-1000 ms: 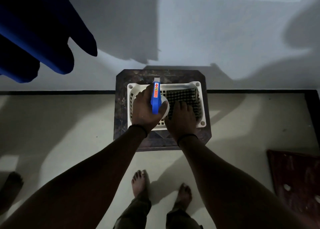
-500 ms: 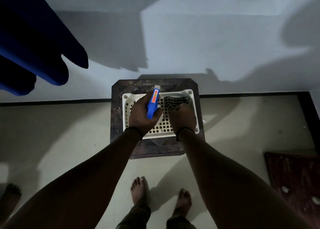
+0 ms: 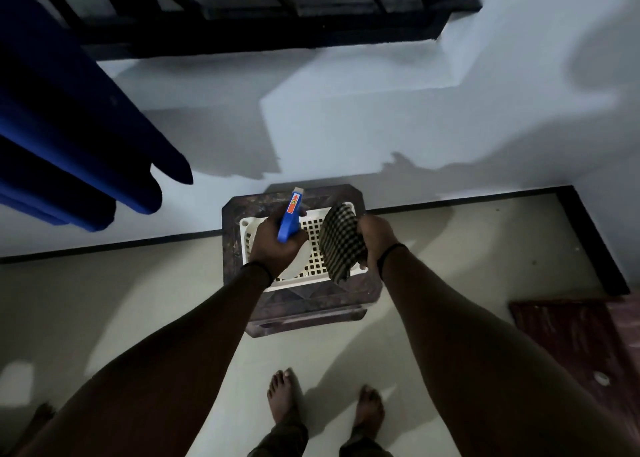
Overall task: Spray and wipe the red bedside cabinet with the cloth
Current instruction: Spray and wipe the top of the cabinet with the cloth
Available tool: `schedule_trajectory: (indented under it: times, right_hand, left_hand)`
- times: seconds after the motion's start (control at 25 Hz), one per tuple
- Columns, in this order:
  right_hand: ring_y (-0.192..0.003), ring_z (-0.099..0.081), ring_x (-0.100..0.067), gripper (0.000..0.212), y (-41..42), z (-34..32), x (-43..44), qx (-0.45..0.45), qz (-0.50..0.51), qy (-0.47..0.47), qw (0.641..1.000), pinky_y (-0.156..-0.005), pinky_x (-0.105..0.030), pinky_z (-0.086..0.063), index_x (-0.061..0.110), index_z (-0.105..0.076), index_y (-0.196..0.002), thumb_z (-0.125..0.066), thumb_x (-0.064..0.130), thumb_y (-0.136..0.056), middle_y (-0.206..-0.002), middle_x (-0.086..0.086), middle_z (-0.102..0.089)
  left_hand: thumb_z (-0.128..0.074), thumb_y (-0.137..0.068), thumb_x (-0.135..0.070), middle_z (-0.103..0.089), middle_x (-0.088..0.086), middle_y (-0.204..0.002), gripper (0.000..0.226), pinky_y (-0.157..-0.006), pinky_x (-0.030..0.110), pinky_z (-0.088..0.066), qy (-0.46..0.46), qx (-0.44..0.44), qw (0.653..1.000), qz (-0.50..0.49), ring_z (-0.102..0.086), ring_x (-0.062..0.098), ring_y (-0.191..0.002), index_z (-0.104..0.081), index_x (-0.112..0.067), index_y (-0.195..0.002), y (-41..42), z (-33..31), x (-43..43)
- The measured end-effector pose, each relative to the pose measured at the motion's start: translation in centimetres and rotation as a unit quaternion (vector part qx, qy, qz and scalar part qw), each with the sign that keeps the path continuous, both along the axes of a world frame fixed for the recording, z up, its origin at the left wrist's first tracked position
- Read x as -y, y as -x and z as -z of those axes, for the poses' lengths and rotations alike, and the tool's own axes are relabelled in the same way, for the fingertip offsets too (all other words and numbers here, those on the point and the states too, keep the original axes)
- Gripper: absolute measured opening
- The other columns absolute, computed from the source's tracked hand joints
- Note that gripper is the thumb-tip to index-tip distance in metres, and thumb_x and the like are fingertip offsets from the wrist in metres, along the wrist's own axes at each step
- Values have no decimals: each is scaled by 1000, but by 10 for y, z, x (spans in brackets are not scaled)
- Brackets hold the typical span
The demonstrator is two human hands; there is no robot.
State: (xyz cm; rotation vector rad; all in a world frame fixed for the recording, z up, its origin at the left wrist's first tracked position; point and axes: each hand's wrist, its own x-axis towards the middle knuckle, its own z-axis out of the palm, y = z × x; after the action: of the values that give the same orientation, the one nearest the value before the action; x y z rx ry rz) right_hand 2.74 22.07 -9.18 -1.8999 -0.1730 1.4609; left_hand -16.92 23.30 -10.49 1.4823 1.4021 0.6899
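**Inspector:** Room first.

**Assistant:** Pale wall [image 3: 381, 127] meeting a pale floor [image 3: 121, 300] at a black skirting line. Dark window grille [image 3: 242, 13] along the top, and a blue curtain [image 3: 69, 138] hanging at the left. The light is dim.

**Inspector:** The red cabinet?

**Assistant:** There is a dark red surface [image 3: 575, 349] at the lower right, cut off by the frame edge and well apart from both hands. I cannot tell whether it is the cabinet.

**Inspector:** Centre of view?

**Assistant:** A small dark marbled bench [image 3: 304, 304] stands against the wall. On it sits a white perforated basket [image 3: 304, 283]. The person's bare feet [image 3: 284, 397] are on the floor in front of it.

**Inspector:** Hands.

**Assistant:** The left hand [image 3: 277, 248] is over the basket's left half, with its fingers curled round the spray bottle [image 3: 290, 219]. The right hand [image 3: 377, 238] is at the basket's right side, gripping the right edge of the cloth [image 3: 341, 245].

**Inspector:** Cloth and bottle, exactly.

**Assistant:** The cloth is checked dark and light, folded, and held up on a tilt over the basket's right part. Its lower corner reaches past the front rim, but I cannot tell whether it touches. The bottle has a blue trigger head with an orange label, a white nozzle tip pointing toward the wall, and a white body below the hand.
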Motion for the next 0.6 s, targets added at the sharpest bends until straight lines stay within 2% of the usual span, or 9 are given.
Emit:
schedule_trajectory:
  times: [0.04, 0.12, 0.2, 0.24, 0.28, 0.36, 0.44, 0.6]
  right_hand:
    - [-90, -65, -30, 30, -5, -20, 5, -40, 5, -3, 999, -76, -39, -52, 2, -63, -98, -60, 28, -82, -95, -18, -67]
    - [-99, -68, -36, 73, -13, -33, 10, -119, -9, -10, 993, -90, -51, -53, 2, -65, -115, -85, 42, -58, -106, -18, -71]
    - [-104, -68, -39, 95, -36, -49, 15, -142, -18, -18, 990, -92, -58, -52, 2, -63, -124, -96, 34, -40, -114, -20, -70]
    - [-105, -68, -40, 95, -47, -63, 18, -149, -15, -26, 988, -92, -56, -52, 1, -62, -127, -96, 26, -42, -117, -21, -69]
    - [-108, -67, -40, 87, -56, -90, 23, -150, -1, -44, 988, -92, -53, -53, -1, -60, -128, -93, 19, -50, -119, -22, -68]
    - [-114, -63, -39, 59, -69, -140, 34, -150, 21, -87, 985, -93, -49, -53, -3, -58, -129, -78, 11, -75, -125, -23, -65]
    - [-111, -64, -36, 42, -86, -181, 50, -136, 41, -130, 981, -93, -47, -52, -2, -59, -128, -67, 10, -88, -126, -21, -64]
    - [-110, -65, -35, 44, -123, -241, 71, -119, 116, -229, 959, -85, -44, -58, -1, -57, -131, -65, 14, -90, -126, -21, -65]
  left_hand:
    - [-70, -79, -14, -68, 3, -83, 30, -72, 35, -52, -8, -2, 1000, 4, -63, 21, -75, -66, -16, -109, -4, -16, -1]
    - [-69, -75, -20, -69, 9, -84, 32, -73, 36, -51, -17, 3, 1000, 12, -64, 27, -78, -65, -15, -106, -9, -36, -7]
    - [-69, -76, -17, -67, 10, -83, 30, -71, 31, -49, -22, 26, 999, 34, -62, 26, -77, -65, -15, -106, -20, -69, -10]
    - [-68, -76, -16, -66, 10, -82, 29, -69, 29, -48, -27, 30, 998, 45, -61, 25, -76, -64, -17, -105, -26, -87, -11]
    - [-67, -75, -18, -66, 9, -81, 29, -68, 27, -47, -39, 33, 997, 55, -61, 24, -76, -64, -19, -104, -34, -103, -14]
    - [-65, -72, -22, -67, 5, -82, 29, -71, 27, -46, -65, 41, 994, 74, -62, 24, -79, -64, -23, -102, -50, -134, -19]
    - [-66, -73, -25, -67, 1, -82, 28, -73, 27, -45, -87, 58, 989, 107, -62, 24, -80, -64, -24, -101, -70, -167, -20]
    - [-68, -72, -29, -64, -5, -87, 28, -77, 29, -45, -125, 98, 977, 145, -60, 16, -83, -66, -27, -100, -119, -234, -19]
